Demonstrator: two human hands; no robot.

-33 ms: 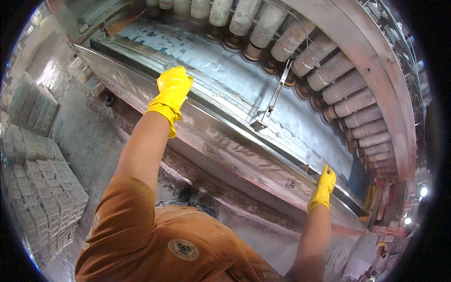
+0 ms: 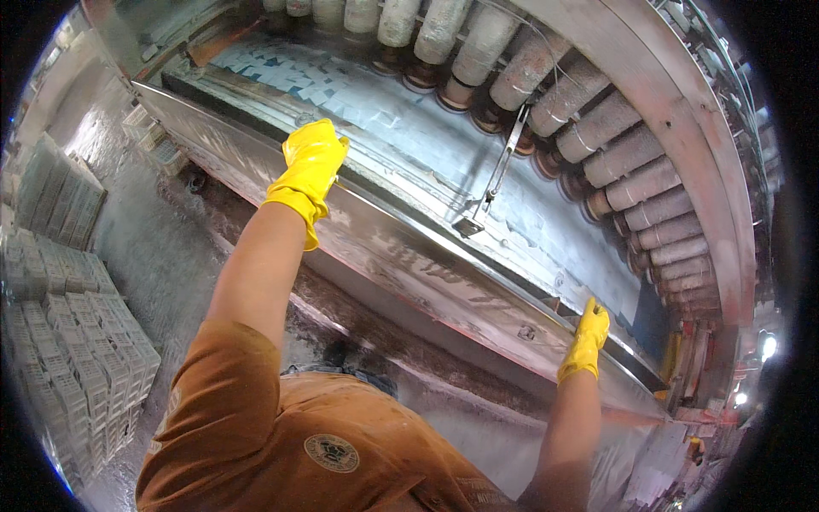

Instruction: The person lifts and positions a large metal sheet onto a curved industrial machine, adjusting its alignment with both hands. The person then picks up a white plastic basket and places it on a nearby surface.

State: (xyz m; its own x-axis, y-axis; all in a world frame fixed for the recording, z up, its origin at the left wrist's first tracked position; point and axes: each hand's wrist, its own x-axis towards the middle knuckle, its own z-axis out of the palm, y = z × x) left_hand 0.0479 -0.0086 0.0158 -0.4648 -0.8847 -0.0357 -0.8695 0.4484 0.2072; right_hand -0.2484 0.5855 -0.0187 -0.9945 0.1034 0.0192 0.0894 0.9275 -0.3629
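Gripping the long metal edge (image 2: 435,237), the left hand (image 2: 314,156) has its gloved fingers curled tight, farther off. A thin metal arm (image 2: 505,160) slants down beyond the edge, and the right hand (image 2: 588,334), nearer and to the right, bends its fingers narrowly around it too; both holds look made, but what else is finished or left does not show.

Two yellow gloves (image 2: 300,189) are being worn, one on the left hand (image 2: 316,147) at upper centre, one on the right hand (image 2: 591,326) at lower right. Over a dozen grey cylinders (image 2: 486,49) are being seen above, two bright lights (image 2: 769,347) at far right, one round badge (image 2: 331,453) at bottom centre.
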